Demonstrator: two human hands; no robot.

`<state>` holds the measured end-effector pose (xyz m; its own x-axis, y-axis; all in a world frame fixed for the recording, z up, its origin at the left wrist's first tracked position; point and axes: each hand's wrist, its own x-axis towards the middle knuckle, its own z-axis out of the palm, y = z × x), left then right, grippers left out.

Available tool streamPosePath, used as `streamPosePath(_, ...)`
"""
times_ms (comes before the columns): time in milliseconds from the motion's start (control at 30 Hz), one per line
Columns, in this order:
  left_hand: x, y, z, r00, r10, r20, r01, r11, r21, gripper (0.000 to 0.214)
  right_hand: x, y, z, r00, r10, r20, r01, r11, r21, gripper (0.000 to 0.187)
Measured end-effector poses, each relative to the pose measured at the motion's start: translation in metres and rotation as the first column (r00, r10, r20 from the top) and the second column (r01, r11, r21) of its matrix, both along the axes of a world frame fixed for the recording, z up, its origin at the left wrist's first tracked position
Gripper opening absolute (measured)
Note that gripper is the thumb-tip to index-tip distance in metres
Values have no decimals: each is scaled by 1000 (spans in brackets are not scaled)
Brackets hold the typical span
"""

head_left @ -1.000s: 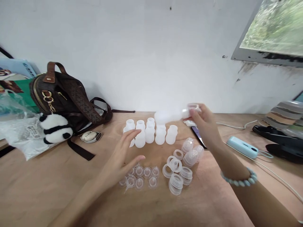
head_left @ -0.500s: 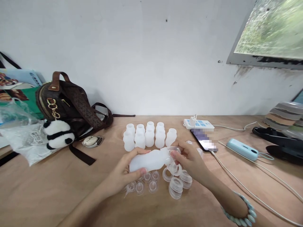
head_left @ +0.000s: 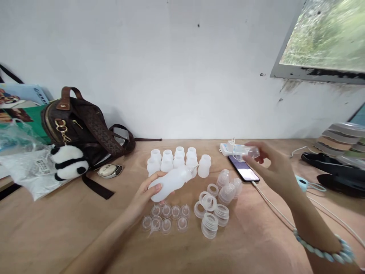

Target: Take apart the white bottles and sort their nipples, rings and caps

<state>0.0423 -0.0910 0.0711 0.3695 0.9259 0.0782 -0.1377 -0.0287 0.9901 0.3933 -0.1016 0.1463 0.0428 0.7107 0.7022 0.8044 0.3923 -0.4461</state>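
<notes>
My left hand is wrapped around a frosted white squeeze bottle, tilted with its clear pointed tip up to the right. Out to the right, my right hand pinches a clear cap in the air above the phone and power strip. Behind the held bottle stand several open-necked white bottles in rows. Below my left hand lie several clear nipple-like tips. Clear collar rings, partly stacked, sit right of those tips, and beyond the rings is a group of clear domed caps.
A phone on a charging cable lies by a white power strip. A light-blue device is partly hidden by my right arm. At left stand a brown backpack with a panda plush and a beige mouse.
My right hand has left the bottle's neck and moved up and to the right with a clear cap. The bottle's pointed tip now shows. My left hand still holds the bottle, slightly more upright.
</notes>
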Motion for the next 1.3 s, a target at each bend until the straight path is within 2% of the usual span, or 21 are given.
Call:
streamPosePath(100,2,-1,-2,998,26,-52,-26,1000,0,56,1,9,-16,959,-102,266,133,986,-103,31)
streamPosePath(200,2,-1,-5,994,32,-103,-31,999,15,55,-3,22,-34,905,-60,421,157,967,-200,30)
streamPosePath(300,2,-1,-6,984,59,-169,-46,996,77,54,-7,33,-44,870,-9,494,168,946,-278,31)
streamPosePath(400,3,-5,-3,963,131,-238,-76,971,227,48,-13,33,-41,885,-44,464,169,958,-231,29)
streamPosePath(467,6,-11,0,945,174,-278,-77,942,326,43,-23,26,-35,932,-21,363,101,974,-203,27)
streamPosePath(533,9,-18,4,921,210,-329,-58,907,416,41,-38,16,-29,973,116,201,-67,970,-236,28)
streamPosePath(567,10,-21,5,904,228,-363,-38,887,461,40,-48,11,-28,969,223,105,-187,943,-274,29)
streamPosePath(633,12,-26,6,863,277,-423,13,824,566,41,-68,1,-31,901,423,-92,-425,827,-369,33)
streamPosePath(700,14,-28,4,833,338,-439,62,730,680,44,-86,-7,-39,791,517,-327,-612,671,-419,38)
streamPosePath(733,14,-28,3,823,367,-435,84,677,731,45,-93,-9,-44,742,500,-446,-666,622,-412,39)
streamPosePath(767,14,-28,1,814,393,-428,103,628,772,45,-98,-10,-49,704,459,-542,-695,601,-394,40)
streamPosePath(800,14,-27,-1,806,411,-426,123,587,800,46,-102,-11,-53,676,406,-615,-706,597,-381,40)
streamPosePath(867,14,-25,-4,792,423,-440,163,548,820,48,-105,-10,-57,654,313,-689,-697,604,-387,40)
streamPosePath(1000,12,-23,-5,802,368,-471,195,583,788,49,-104,-8,-58,641,267,-720,-709,565,-422,40)
streamPosePath(1100,9,-24,-3,825,291,-484,186,669,720,46,-104,-9,-59,636,291,-714,-720,558,-414,35)
streamPosePath(1167,8,-25,-1,839,235,-492,152,766,625,41,-104,-10,-62,657,338,-674,-705,592,-390,28)
streamPosePath(1233,7,-25,1,869,176,-463,88,865,494,35,-104,-11,-65,696,415,-586,-675,656,-337,21)
streamPosePath(1300,8,-24,4,911,135,-391,25,925,378,32,-102,-12,-66,738,503,-451,-650,708,-275,21)
